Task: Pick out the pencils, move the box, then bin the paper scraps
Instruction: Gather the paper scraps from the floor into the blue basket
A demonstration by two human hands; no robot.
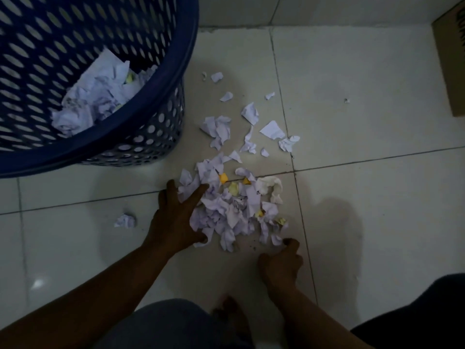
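Note:
A heap of crumpled white and yellow paper scraps (234,210) lies on the tiled floor in front of me. My left hand (176,217) rests against the heap's left side, fingers spread and partly under the scraps. My right hand (280,263) sits at the heap's lower right, fingers curled, its tips touching a small scrap on the floor. Loose torn scraps (249,114) are scattered farther out. The blue perforated bin (166,102) stands at the upper left with crumpled paper (95,96) inside. No pencils are in view.
A brown cardboard box (450,66) sits by the wall at the upper right edge. One stray crumpled scrap (125,221) lies left of my left hand. My knees and a bare foot (226,311) fill the bottom of the view.

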